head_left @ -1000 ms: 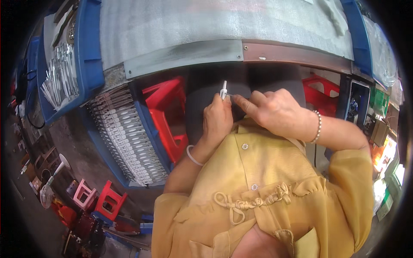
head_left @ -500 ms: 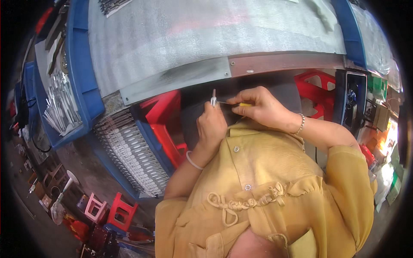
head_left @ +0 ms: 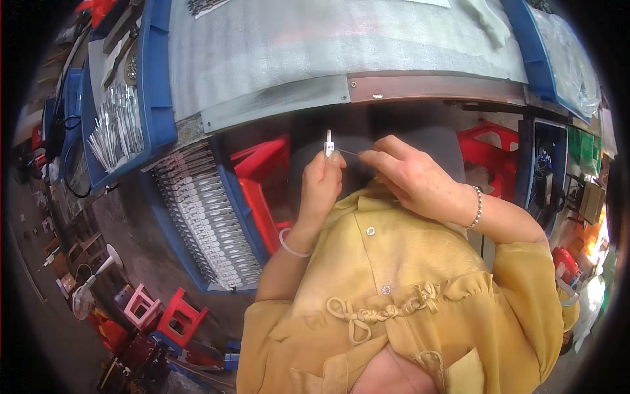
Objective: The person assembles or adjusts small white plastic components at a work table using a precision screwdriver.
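Two pinches, one small workpiece. Clock centred on the white part (head_left: 329, 146), 12 = toward the table (head_left: 275, 49). The part is above the lap, just short of the table edge, narrow tip up at 12.

Left hand (head_left: 319, 182) at 6: grip closed, thumb and fingers pinching the part's lower end. Right hand (head_left: 417, 178) at 4: grip pinching a thin rod (head_left: 349, 153), free end aimed at the part; contact or just beside, can't tell. Rod's rear end hidden in the fingers.

Handling, my read: part is light and stiff, hard shell, smooth enough to twist or slip under side load. Narrow tip is probably the weak spot; don't lever on it. Best hold is the wider body low at 6, thumb against fingers, clear of the rod's line. Rod looks stiff but slender, could skid off a smooth face. Hold it well back, keep it straight.

Around: blue crate (head_left: 241, 209) at 8, with rows of white-and-metal pieces (head_left: 207, 226); blue bin (head_left: 159, 85) at 10, with loose metal strips (head_left: 118, 128); red stool (head_left: 257, 197) at 8, between crate and lap.
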`<action>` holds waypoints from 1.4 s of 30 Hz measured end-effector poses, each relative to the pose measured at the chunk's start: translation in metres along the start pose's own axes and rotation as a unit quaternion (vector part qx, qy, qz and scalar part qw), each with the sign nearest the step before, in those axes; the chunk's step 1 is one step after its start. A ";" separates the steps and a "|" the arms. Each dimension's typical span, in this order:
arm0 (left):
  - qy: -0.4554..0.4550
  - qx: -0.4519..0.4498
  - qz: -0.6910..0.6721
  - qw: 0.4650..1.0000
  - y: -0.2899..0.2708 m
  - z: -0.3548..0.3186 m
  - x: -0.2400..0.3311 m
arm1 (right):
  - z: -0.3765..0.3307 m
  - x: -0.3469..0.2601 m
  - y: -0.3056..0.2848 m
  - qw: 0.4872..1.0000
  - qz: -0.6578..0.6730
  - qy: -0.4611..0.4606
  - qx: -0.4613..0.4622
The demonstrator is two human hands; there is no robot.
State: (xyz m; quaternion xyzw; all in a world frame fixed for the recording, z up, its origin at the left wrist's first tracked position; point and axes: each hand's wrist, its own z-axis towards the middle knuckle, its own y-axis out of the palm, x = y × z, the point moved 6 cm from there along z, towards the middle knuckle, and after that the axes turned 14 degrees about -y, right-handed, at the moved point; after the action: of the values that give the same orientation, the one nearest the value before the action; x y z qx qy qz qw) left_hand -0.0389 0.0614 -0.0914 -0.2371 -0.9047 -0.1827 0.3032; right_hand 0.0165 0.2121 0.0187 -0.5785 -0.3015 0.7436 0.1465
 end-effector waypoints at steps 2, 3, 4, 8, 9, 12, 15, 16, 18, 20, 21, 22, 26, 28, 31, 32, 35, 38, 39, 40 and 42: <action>0.006 -0.005 -0.006 1.000 -0.001 0.000 0.000 | 0.001 0.002 0.001 1.000 0.007 0.001 0.007; 0.003 -0.006 -0.004 1.000 -0.001 0.000 0.000 | 0.001 0.003 0.003 1.000 0.007 0.003 0.001; 0.008 0.000 0.005 1.000 0.000 0.000 0.001 | 0.001 0.004 0.004 1.000 0.008 0.005 -0.006; 0.022 0.008 0.018 1.000 0.000 0.002 0.000 | 0.001 0.006 0.003 1.000 0.012 0.004 0.004; 0.020 0.009 0.018 1.000 0.001 0.002 0.000 | 0.001 0.008 0.002 1.000 0.017 0.008 0.008; 0.038 0.035 0.062 0.997 0.001 0.003 0.001 | 0.003 0.013 -0.001 0.998 0.046 0.027 0.028; 0.044 0.054 0.077 0.995 -0.001 0.004 -0.001 | 0.001 0.031 0.006 0.975 0.178 0.122 0.062; 0.079 0.089 0.131 0.984 -0.003 0.004 0.000 | -0.003 0.041 0.014 0.935 0.281 0.200 0.079; 0.112 0.117 0.183 0.970 -0.002 0.004 0.003 | 0.003 0.042 0.012 0.936 0.269 0.213 0.078; 0.237 0.170 0.280 0.915 0.004 -0.003 0.016 | 0.011 0.026 0.011 0.997 0.027 0.068 0.039; 0.235 0.170 0.279 0.915 0.004 -0.003 0.016 | 0.010 0.014 0.017 0.995 -0.077 0.045 -0.039; 0.225 0.178 0.283 0.915 0.003 -0.002 0.016 | 0.009 0.019 0.022 0.998 -0.046 0.030 0.000; 0.199 0.193 0.329 0.903 0.006 0.002 0.018 | 0.001 0.074 0.025 0.831 0.438 0.337 0.064; 0.205 0.183 0.318 0.907 0.005 0.003 0.016 | 0.018 0.061 0.008 0.952 0.243 0.185 0.008; 0.212 0.155 0.264 0.928 0.007 -0.001 0.017 | 0.033 0.022 0.011 0.974 -0.110 -0.023 -0.197; 0.225 0.139 0.221 0.939 0.007 -0.001 0.022 | 0.034 0.013 0.012 0.960 -0.169 -0.038 -0.220; 0.174 0.140 0.255 0.941 0.004 0.006 0.012 | 0.038 0.014 0.015 0.946 -0.200 -0.029 -0.253; 0.198 0.142 0.269 0.932 0.001 0.009 0.009 | 0.037 0.029 0.016 0.962 -0.126 0.021 -0.242; 0.198 0.141 0.266 0.933 0.000 0.010 0.010 | 0.037 0.035 0.014 0.977 -0.060 0.059 -0.197; 0.197 0.144 0.281 0.928 0.000 0.010 0.011 | 0.036 0.041 0.013 0.984 0.006 0.098 -0.148; 0.197 0.147 0.298 0.922 -0.002 0.012 0.012 | 0.032 0.048 0.020 0.990 0.043 0.104 -0.090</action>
State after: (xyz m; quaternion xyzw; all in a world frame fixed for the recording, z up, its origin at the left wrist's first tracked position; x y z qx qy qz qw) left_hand -0.0542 0.0690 -0.0937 -0.4075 -0.7309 0.0074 0.5475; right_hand -0.0247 0.2147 -0.0260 -0.6762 -0.3247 0.6548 0.0924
